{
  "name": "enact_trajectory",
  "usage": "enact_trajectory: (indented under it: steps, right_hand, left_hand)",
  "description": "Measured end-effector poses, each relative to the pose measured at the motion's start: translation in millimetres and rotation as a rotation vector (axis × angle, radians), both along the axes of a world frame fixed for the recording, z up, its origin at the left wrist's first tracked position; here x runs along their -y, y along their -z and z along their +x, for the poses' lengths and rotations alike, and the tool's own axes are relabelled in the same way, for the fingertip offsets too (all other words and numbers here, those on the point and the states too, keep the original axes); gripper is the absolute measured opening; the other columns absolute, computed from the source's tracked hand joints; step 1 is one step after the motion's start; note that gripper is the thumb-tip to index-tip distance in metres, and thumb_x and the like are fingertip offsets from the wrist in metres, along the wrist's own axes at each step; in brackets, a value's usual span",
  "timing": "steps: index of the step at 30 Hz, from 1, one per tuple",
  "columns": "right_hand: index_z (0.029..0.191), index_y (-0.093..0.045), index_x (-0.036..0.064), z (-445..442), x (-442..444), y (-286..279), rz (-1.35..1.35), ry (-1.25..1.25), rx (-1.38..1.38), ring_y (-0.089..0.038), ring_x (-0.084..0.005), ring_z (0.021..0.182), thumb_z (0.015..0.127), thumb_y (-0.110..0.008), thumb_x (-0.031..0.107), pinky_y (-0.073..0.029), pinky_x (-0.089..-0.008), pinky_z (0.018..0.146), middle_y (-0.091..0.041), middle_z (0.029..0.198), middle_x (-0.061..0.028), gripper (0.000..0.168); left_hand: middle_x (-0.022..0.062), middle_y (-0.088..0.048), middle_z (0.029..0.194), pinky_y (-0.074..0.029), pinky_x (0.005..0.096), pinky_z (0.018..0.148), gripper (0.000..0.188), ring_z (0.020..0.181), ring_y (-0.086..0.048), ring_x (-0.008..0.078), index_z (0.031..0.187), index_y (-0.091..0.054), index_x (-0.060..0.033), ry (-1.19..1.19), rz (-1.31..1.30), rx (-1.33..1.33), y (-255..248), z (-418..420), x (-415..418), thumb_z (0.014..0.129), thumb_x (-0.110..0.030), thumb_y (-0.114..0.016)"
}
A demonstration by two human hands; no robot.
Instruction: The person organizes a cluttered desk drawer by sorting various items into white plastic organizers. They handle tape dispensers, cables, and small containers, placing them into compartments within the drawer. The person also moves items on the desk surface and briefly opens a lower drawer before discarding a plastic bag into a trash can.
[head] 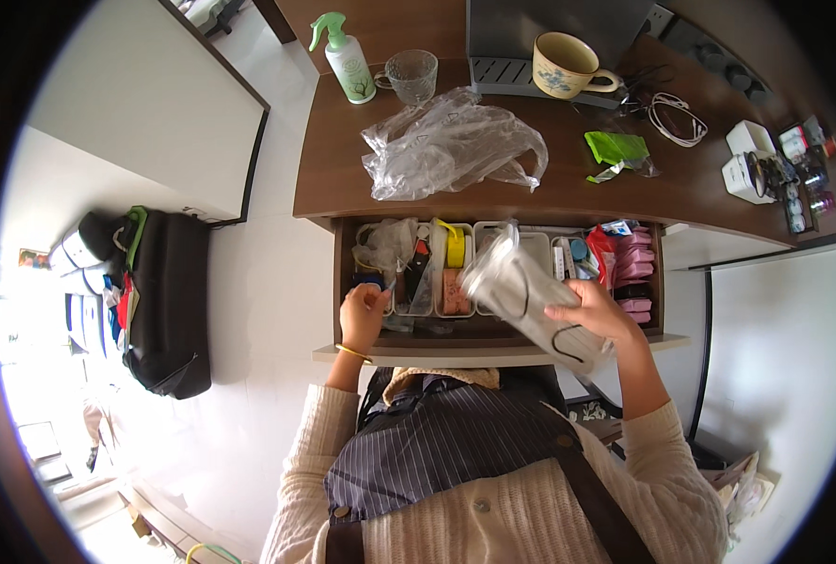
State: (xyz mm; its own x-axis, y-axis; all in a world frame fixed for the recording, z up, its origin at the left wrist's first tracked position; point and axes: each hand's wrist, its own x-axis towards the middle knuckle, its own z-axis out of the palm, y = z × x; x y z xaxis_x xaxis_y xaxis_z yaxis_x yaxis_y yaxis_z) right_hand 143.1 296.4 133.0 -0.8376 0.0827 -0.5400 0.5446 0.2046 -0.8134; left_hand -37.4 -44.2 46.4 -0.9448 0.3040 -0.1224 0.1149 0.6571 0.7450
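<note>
My right hand [594, 310] grips a clear plastic packet [524, 299] of pale, flat contents with dark curved loops, perhaps face masks. The packet is tilted over the open drawer [418, 344] and hides part of the trays below. My left hand [363, 317] is at the drawer's left end, fingertips drawn together beside the leftmost tray; whether they pinch something small is unclear. Near it lie a crumpled clear bag [386, 243] and a narrow white tray [412, 310] of tools. Another tray holds a yellow tape roll [455, 248] and a pinkish block [455, 290].
Pink packs [634, 257] and a red packet [603, 254] fill the drawer's right end. On the brown countertop [333, 176] are a crumpled plastic bag [453, 148], spray bottle [351, 67], glass cup [412, 74], floral mug [565, 67], green wrapper [617, 148] and white cable [675, 120].
</note>
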Motion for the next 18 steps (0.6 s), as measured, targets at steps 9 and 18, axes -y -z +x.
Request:
enact_trajectory:
  steps: [9, 18]
  right_hand:
    - [0.109, -0.056, -0.005, -20.6, 0.0, 87.9, 0.296, 0.276, -0.032, -0.061, -0.0198, 0.087, 0.079, -0.067, 0.018, -0.046, -0.0304, 0.076, -0.064, 0.096, -0.0145, 0.039]
    - [0.108, -0.058, -0.002, -56.6, 51.9, 72.5, -0.362, 0.447, 0.013, -0.061, -0.0172, 0.084, 0.079, -0.066, 0.011, -0.049, -0.0295, 0.074, -0.064, 0.095, -0.0101, 0.032]
  left_hand:
    - [0.0103, -0.054, 0.112, -0.043, 0.0382, 0.086, 0.051, 0.104, -0.048, 0.0321, 0.116, -0.055, -0.0093, 0.187, -0.402, -0.377, -4.9, -23.9, -28.7, 0.068, -0.013, -0.073]
    - [0.0073, -0.063, 0.099, -0.049, 0.0286, 0.073, 0.034, 0.081, -0.059, 0.015, 0.109, -0.057, -0.0019, 0.002, 0.71, 1.253, 13.7, 16.0, -134.6, 0.084, -0.022, -0.067]
